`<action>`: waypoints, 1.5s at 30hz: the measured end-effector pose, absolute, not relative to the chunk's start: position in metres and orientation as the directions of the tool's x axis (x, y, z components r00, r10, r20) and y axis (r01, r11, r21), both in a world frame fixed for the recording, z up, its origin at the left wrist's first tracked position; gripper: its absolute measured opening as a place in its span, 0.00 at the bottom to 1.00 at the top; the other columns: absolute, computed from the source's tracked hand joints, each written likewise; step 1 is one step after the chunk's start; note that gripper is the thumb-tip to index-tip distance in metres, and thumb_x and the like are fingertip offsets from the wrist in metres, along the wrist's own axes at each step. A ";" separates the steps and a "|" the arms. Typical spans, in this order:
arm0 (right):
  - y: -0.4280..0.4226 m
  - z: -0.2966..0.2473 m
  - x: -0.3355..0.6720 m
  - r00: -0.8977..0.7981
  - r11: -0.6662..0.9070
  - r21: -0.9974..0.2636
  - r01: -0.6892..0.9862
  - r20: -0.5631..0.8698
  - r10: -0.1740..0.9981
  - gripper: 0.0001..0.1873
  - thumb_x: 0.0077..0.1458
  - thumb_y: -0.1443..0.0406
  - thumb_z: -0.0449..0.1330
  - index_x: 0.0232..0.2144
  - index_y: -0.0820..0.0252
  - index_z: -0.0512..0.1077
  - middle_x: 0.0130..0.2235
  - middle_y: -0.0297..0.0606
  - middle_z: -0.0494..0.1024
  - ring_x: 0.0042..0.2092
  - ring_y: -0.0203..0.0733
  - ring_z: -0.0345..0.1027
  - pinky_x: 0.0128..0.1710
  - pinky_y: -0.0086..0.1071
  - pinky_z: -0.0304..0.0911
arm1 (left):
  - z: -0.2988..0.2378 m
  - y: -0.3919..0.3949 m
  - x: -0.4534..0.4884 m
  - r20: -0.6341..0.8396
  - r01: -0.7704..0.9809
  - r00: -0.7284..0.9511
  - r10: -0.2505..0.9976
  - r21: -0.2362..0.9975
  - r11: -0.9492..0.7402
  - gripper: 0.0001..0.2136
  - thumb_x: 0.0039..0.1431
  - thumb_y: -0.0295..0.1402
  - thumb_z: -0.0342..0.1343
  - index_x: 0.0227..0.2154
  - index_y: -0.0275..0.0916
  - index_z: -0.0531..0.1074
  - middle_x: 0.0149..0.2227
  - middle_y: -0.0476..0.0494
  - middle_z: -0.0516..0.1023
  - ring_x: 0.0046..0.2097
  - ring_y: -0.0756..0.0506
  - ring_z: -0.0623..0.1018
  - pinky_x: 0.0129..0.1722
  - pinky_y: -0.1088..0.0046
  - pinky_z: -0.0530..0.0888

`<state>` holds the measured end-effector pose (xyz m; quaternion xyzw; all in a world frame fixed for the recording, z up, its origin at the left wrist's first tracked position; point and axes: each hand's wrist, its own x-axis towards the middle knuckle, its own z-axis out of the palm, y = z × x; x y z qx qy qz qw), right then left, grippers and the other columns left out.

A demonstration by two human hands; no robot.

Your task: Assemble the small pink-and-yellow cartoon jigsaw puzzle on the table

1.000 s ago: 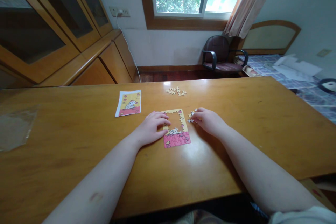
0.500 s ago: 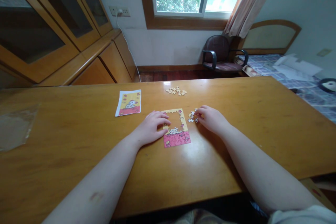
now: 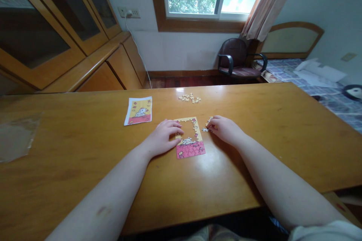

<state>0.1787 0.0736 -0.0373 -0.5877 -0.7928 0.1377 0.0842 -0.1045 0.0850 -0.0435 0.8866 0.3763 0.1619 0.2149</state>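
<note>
A partly assembled jigsaw puzzle (image 3: 190,146) with a yellow border and a pink bottom lies on the wooden table (image 3: 85,150). My left hand (image 3: 163,137) rests on its left edge, fingers curled over the border. My right hand (image 3: 224,129) sits just right of the puzzle on a small heap of loose pieces (image 3: 206,125), its fingers bent and pinched at them; what they hold is hidden. A second heap of loose pieces (image 3: 189,98) lies farther back.
A printed reference picture (image 3: 138,110) lies left of the puzzle. A clear plastic bag (image 3: 15,137) lies at the table's far left. Wooden cabinets (image 3: 56,34) stand to the left, a dark armchair (image 3: 237,60) under the window, a bed (image 3: 319,79) at right.
My right hand has shifted slightly over the small heap of pieces beside the puzzle. My left hand has stayed on the puzzle's left edge.
</note>
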 end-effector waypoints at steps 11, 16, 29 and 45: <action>0.075 -0.038 0.185 -0.350 0.319 -0.333 0.887 -0.037 0.936 0.13 0.58 0.67 0.56 0.43 0.53 0.77 0.42 0.40 0.74 0.41 0.40 0.71 0.45 0.31 0.63 | -0.044 0.085 -0.105 0.131 0.599 0.666 0.734 0.492 -0.631 0.10 0.57 0.38 0.53 0.39 0.45 0.76 0.49 0.44 0.75 0.56 0.40 0.69 0.61 0.53 0.59; 0.077 -0.038 0.185 -0.307 0.260 -0.368 0.893 -0.073 0.949 0.06 0.54 0.67 0.61 0.36 0.57 0.76 0.40 0.39 0.74 0.40 0.39 0.70 0.44 0.31 0.63 | -0.045 0.085 -0.105 0.127 0.595 0.673 0.728 0.493 -0.636 0.11 0.57 0.39 0.53 0.40 0.45 0.76 0.50 0.44 0.75 0.55 0.40 0.69 0.61 0.53 0.58; 0.076 -0.037 0.186 -0.272 0.221 -0.385 0.896 -0.083 0.959 0.05 0.51 0.64 0.63 0.33 0.57 0.75 0.39 0.39 0.73 0.38 0.40 0.70 0.40 0.31 0.62 | -0.043 0.085 -0.104 0.115 0.599 0.663 0.740 0.511 -0.616 0.11 0.57 0.39 0.54 0.39 0.44 0.76 0.50 0.43 0.75 0.56 0.39 0.69 0.61 0.52 0.59; 0.070 -0.036 0.176 -0.290 0.214 -0.711 0.670 0.015 0.957 0.06 0.51 0.68 0.61 0.32 0.59 0.79 0.34 0.38 0.78 0.36 0.39 0.71 0.39 0.32 0.65 | -0.044 0.084 -0.104 0.122 0.603 0.661 0.740 0.500 -0.621 0.11 0.57 0.38 0.53 0.39 0.45 0.77 0.50 0.44 0.75 0.55 0.40 0.70 0.62 0.52 0.57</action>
